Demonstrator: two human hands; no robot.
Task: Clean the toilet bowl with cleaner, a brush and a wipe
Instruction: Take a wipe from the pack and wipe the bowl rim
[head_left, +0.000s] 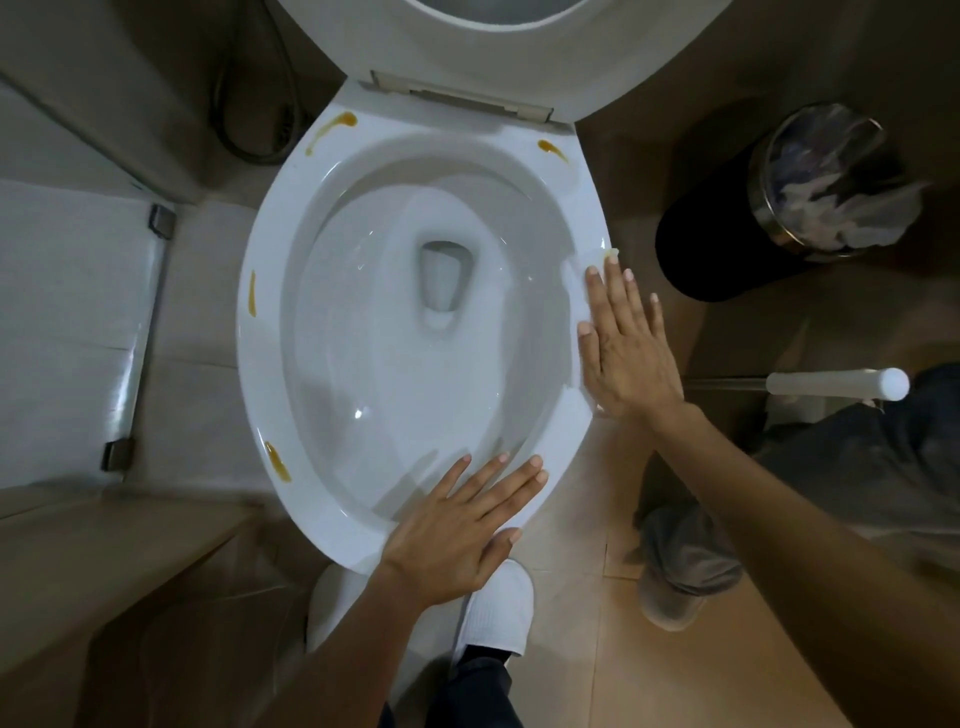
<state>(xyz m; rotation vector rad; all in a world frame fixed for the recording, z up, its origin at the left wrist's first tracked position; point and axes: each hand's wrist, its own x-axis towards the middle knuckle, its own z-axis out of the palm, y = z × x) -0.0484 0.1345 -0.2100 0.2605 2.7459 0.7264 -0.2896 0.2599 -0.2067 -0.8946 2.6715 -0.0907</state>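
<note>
White ceramic toilet bowl sat centre, seat up | right hand, fingers straight, pressed white wipe on rim at 3 o'clock | left hand flat, braced at 6 | advice: sweep wipe toward brown stains.

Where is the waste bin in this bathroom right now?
In the head view the waste bin stands on the floor at the upper right, just right of the toilet bowl's rim and beyond the right hand.
</note>
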